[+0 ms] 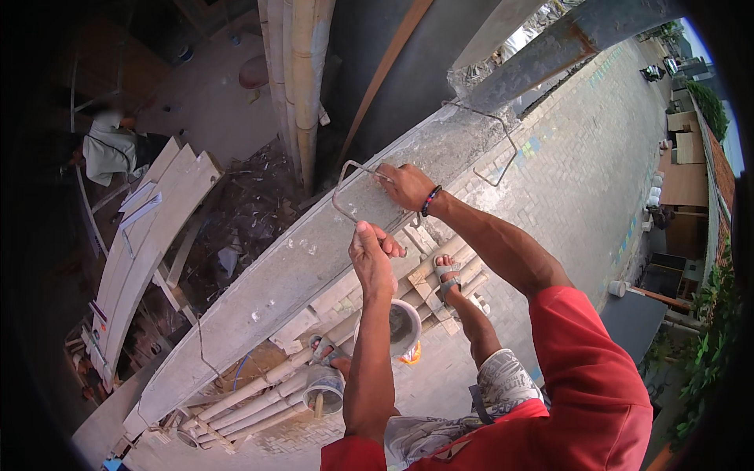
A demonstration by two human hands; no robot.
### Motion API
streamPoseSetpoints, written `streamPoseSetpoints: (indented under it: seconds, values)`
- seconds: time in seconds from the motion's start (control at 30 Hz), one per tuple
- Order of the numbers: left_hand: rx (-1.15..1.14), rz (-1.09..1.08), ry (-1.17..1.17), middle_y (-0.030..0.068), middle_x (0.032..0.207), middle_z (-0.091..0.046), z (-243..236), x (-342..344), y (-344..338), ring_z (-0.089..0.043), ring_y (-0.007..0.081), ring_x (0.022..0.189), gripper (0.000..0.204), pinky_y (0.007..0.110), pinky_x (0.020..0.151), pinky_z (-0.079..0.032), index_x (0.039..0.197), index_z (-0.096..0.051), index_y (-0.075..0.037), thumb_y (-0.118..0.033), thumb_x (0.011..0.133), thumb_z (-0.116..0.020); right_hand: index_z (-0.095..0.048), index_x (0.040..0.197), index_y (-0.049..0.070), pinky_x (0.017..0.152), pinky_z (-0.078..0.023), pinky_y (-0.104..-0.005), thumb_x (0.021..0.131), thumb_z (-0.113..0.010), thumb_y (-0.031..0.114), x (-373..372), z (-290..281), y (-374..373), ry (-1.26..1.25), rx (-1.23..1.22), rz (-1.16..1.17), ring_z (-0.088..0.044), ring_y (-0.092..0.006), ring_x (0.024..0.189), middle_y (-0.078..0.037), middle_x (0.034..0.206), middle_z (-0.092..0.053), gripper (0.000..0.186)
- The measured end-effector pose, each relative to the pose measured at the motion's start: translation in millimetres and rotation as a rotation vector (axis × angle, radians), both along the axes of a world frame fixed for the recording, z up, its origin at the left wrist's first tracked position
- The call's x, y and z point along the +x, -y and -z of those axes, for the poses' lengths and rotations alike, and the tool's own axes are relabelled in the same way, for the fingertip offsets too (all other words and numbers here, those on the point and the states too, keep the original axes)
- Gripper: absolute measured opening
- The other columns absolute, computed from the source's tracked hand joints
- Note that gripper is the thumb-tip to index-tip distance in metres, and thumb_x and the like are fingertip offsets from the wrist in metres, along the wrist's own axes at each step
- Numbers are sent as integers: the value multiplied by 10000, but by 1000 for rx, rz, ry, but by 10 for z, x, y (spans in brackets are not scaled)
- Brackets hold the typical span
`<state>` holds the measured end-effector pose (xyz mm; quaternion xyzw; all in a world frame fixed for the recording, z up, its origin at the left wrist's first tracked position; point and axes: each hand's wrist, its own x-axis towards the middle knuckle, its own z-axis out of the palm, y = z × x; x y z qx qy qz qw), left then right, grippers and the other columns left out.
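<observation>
A thin bent steel rod [336, 191], shaped like an open hook, rises over a long concrete ledge [290, 257]. My left hand [372, 250] is closed around the rod's nearer end, beside the ledge's near edge. On the ledge, my right hand [407, 187] grips the other end with curled fingers; a beaded bracelet [430, 201] circles that wrist. Farther right along the ledge, another bent rod [512, 141] sticks out toward the paving. A third thin rod [201, 345] hangs over the ledge at lower left.
My sandalled feet stand on scaffolding of bamboo poles [271, 396] and planks. Two buckets, one with grey mix [402, 328] and one with a handle inside [323, 386], sit by it. Upright bamboo [302, 86] and a sloping metal pole [550, 55] flank the ledge. A person [110, 149] is at left.
</observation>
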<state>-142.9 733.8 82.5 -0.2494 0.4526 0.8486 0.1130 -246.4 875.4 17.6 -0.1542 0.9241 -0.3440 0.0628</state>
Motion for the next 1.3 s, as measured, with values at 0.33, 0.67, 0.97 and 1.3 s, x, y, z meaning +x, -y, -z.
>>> streamPoseSetpoints:
  seconds: [0.33, 0.67, 0.97, 1.3]
  values:
    - [-6, 205, 100, -6, 539, -384, -92, 164, 453, -405, 114, 454, 475, 303, 445, -418, 754, -427, -95, -515, 976, -446, -620, 1016, 51, 476, -445, -372, 921, -606, 296, 399, -95, -124, 16, -228, 1, -568, -286, 474, -129, 607, -605, 263]
    - [-1931, 127, -431, 141, 1083, -607, 609, -271, 1258, -503, 299, 1086, 478, 478, 996, -329, 1306, -510, -68, -337, 914, -564, -630, 1049, 60, 377, -198, -204, 975, -560, 296, 232, -771, 472, 545, -1032, 415, -270, -9, 429, 91, 560, -341, 257]
    - [-1776, 288, -291, 77, 948, -608, 905, -354, 1432, -516, 265, 943, 243, 407, 886, -346, 945, -656, -97, -311, 918, -543, -645, 976, 29, 392, -245, -216, 963, -574, 313, -148, -261, 1276, 267, -1016, 685, -333, -29, 453, 55, 570, -397, 292]
    - [-1781, 252, -323, 78, 893, -590, 904, -340, 1441, -504, 256, 905, 260, 407, 863, -348, 911, -657, -93, -326, 913, -543, -574, 1010, 21, 407, -287, -223, 1002, -419, 470, 120, -178, 1329, 370, -980, 646, -360, -43, 474, 39, 590, -397, 475]
